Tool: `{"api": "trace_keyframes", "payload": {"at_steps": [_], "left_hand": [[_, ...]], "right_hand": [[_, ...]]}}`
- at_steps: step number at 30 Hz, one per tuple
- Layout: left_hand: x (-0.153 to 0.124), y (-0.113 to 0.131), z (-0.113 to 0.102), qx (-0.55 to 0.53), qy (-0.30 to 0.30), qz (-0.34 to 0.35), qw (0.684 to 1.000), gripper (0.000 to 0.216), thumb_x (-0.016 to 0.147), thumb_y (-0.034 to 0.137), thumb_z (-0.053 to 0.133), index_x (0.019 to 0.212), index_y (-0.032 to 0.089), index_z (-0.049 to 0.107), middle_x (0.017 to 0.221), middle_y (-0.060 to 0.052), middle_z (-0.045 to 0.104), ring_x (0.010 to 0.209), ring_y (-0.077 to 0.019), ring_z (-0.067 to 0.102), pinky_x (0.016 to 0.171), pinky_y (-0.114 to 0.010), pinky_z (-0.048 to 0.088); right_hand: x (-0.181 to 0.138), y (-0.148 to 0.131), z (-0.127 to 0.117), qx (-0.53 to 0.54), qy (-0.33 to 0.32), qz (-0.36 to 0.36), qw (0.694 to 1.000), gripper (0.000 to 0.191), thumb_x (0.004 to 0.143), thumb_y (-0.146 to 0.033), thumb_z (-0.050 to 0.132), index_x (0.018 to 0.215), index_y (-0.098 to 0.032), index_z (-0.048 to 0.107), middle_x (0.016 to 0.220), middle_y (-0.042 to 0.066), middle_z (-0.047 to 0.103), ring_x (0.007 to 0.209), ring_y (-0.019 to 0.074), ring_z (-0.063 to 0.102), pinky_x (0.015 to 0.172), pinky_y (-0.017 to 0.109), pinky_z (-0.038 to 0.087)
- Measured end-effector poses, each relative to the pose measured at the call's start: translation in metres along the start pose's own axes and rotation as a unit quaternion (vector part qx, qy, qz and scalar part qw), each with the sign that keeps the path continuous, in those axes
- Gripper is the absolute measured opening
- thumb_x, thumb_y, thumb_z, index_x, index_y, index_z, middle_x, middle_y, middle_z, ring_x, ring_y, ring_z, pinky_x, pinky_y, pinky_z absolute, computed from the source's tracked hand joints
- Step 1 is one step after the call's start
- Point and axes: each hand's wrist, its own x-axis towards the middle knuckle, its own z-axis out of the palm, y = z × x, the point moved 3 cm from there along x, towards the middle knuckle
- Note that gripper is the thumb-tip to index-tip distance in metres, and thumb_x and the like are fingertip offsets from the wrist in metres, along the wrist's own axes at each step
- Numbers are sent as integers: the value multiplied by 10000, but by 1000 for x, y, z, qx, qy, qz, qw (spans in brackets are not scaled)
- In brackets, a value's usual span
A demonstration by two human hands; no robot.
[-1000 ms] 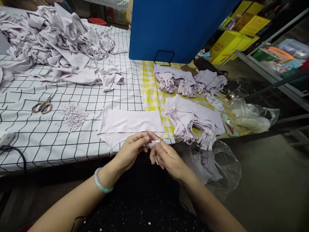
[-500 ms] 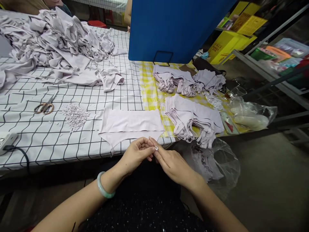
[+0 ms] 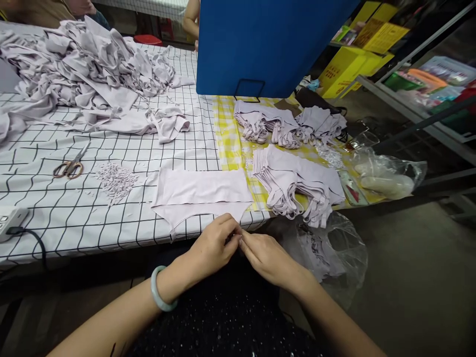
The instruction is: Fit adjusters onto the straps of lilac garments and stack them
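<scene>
At the table's front edge, my left hand (image 3: 215, 245) and my right hand (image 3: 270, 257) meet fingertip to fingertip, both closed in a pinch. A tiny bit of a small white piece (image 3: 241, 237) shows between them; the fingers hide the rest. Just beyond lies a pale lilac strappy garment (image 3: 203, 186), spread flat, its lower right part running toward my fingers. To the right is a neat stack of similar garments (image 3: 297, 176) with looped straps hanging over the edge. Left of the spread garment sits a small heap of pale fabric snippets (image 3: 117, 182).
Scissors (image 3: 70, 166) and a power strip (image 3: 11, 220) lie at left. A large pile of lilac garments (image 3: 100, 64) fills the back left. A blue panel (image 3: 267, 44) stands behind another stack (image 3: 266, 121). Clear plastic bags (image 3: 390, 173) lie at right. Another person's arm (image 3: 191, 20) shows behind.
My left hand has turned and curled further, its fingers now covering most of the white piece seen earlier. Both hands have dropped slightly. The garments stay put.
</scene>
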Motion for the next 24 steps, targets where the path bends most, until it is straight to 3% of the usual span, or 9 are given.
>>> {"api": "trace_keyframes", "payload": {"at_steps": [4,6,10,14,18,20,24], "left_hand": [[5,1,-4,21,17,5,1000,126,909,121,458,838,184,540,814,-50,565,752,-168,536,673,-296,451],[13,0,-8,12,26,-3,1000,123,902,128,469,831,184,552,815,-51,582,759,-167,548,679,-298,452],[36,-7,-18,-31,23,-52,998,84,859,148,538,802,187,586,804,-35,617,737,-155,562,663,-289,454],[53,-13,-30,-29,13,-89,995,68,835,154,560,794,182,606,797,-28,625,695,-145,561,634,-286,455],[55,-25,-39,47,8,-47,998,146,835,102,512,895,183,617,894,-52,634,808,-181,588,741,-334,507],[54,-38,-40,124,0,-19,992,266,785,50,512,998,174,612,985,-83,623,903,-224,577,818,-396,519],[54,-67,-30,213,-29,-13,977,295,740,2,501,958,162,618,975,-107,597,890,-253,550,816,-423,521]], "right_hand": [[0,1,-3,91,144,-24,985,226,976,-252,470,1130,-209,630,1114,107,726,1033,247,687,894,373,532],[3,4,-4,114,194,-7,974,176,962,-259,510,1072,-213,640,1053,88,734,957,229,695,849,342,536],[17,4,-13,119,178,19,977,258,998,-309,453,799,-222,591,731,16,656,649,161,601,637,274,471],[32,2,-27,139,175,37,974,188,978,-315,474,869,-227,600,779,17,663,681,164,591,625,264,437],[41,9,-29,202,174,88,960,285,944,-378,498,732,-218,603,681,7,624,649,158,562,641,267,445],[45,15,-20,331,143,155,920,294,905,-406,521,710,-205,611,644,8,631,615,154,579,595,259,462],[55,19,-1,543,97,273,788,226,821,-364,562,750,-166,643,624,32,672,542,151,635,497,235,483]]}}
